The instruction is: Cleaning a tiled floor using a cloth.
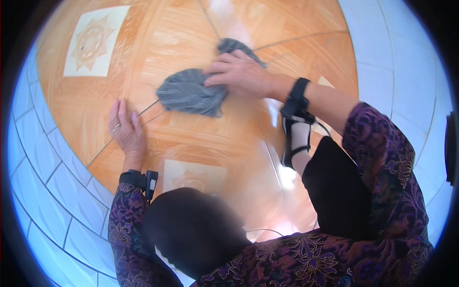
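Note:
A crumpled grey ribbed cloth [192,93] lies on the orange-brown wood-patterned tile floor [186,140]. My right hand [240,73] is on top of it with the fingers curled down into the fabric, and folds of it stick out to the left and above. To the left, my left hand [127,129] rests on the tiles beside a grout line, its fingers a little apart and nothing in them. It wears a ring. Black straps with small devices circle both wrists.
White wall tiles [53,179] curve along the left, and more pale tiles [412,89] run down the right. My foot in a black strapped shoe [287,143] stands close below my right forearm. A dark rounded shape [193,229], probably my knee, covers the floor at lower centre.

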### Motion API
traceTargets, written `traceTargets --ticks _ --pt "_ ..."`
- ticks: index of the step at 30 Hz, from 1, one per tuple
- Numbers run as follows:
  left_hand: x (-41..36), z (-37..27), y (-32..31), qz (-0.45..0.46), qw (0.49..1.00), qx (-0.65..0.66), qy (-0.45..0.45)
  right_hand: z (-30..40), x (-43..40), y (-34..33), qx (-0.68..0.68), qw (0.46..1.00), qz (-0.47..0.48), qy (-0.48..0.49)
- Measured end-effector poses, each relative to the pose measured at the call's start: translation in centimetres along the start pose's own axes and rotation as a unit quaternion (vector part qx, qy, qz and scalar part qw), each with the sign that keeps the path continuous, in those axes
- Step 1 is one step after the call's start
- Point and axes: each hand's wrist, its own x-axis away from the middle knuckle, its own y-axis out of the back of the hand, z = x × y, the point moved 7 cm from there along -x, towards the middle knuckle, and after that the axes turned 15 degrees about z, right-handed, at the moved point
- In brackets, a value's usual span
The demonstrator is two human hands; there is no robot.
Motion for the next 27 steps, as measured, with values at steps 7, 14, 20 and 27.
traceTargets --ticks 7,14,20,27 --pt "0.3 1.5 -0.7 -0.008 0.999 -0.002 0.036 -1.5 -3.7 -0.1 -0.046 0.998 0.041 -0.013" --pt "-1.0 0.6 -0.2 -0.017 1.000 0.002 0.025 -0.9 -1.2 1.3 -0.033 0.999 -0.006 0.005" --pt "-1.4 1.2 0.8 0.004 0.999 -0.017 0.051 3.7 4.5 -1.0 -0.018 0.996 0.050 0.074" --pt "-1.6 -2.9 -0.1 0.149 0.965 0.183 0.115 0.7 12.2 4.6 -0.129 0.979 -0.119 0.100"
